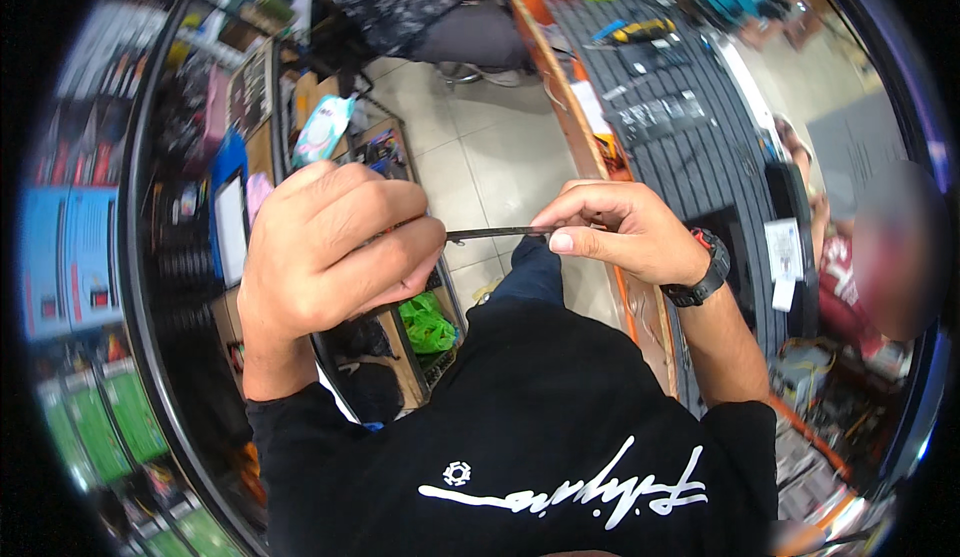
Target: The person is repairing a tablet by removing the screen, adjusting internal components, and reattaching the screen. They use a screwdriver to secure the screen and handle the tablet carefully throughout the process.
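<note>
A thin, dark, narrow piece [500, 232], seen nearly edge-on, spans the gap between my two hands in front of my chest. My left hand [345, 242] is closed around its left end, with the fingers curled and hiding that part. My right hand [610, 227] pinches the other end between thumb and fingers, and a black watch [705, 269] sits on that wrist. The piece lies almost level. Its exact kind cannot be made out from this angle.
On my right runs a grey ribbed counter [665, 167] with a wooden side, bearing a black battery-like pack [665, 115] and a yellow-black tool [643, 32]. Shelves with a green bag [428, 323] stand left. Another person [430, 17] sits ahead; others are beyond the counter.
</note>
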